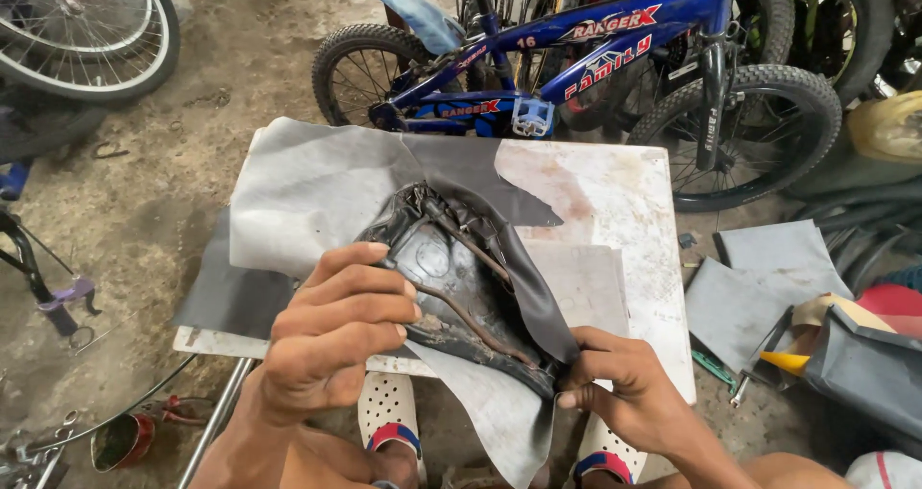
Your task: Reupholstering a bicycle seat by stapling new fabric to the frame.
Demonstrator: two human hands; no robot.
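We hold an upturned bicycle saddle (461, 287) over the near edge of a small white table (624, 210), its black plastic underside and rusty brown rails (471, 321) facing up. Our left hand (336, 326) reaches in from the lower left with the wrist low and the back of the hand toward the camera; its fingers (370, 287) are curled over the saddle's left side and closed on it, pinning the grey cover sheet (307, 191) against the shell. Our right hand (624, 393) comes in from the lower right, palm down; its fingers (586, 340) are bent and pinched on the black cover edge at the saddle's near end, where the material wraps over the rim.

The grey sheet spreads from under the saddle across the table's left half and hangs off the near edge between our sandalled feet (389, 417). On the ground to the left lies a small red tin (120, 441); we cannot tell what it contains. Behind the table stands a blue bicycle (576, 57). To the right, more grey sheet offcuts (759, 278) lie on the floor, well apart from the saddle.
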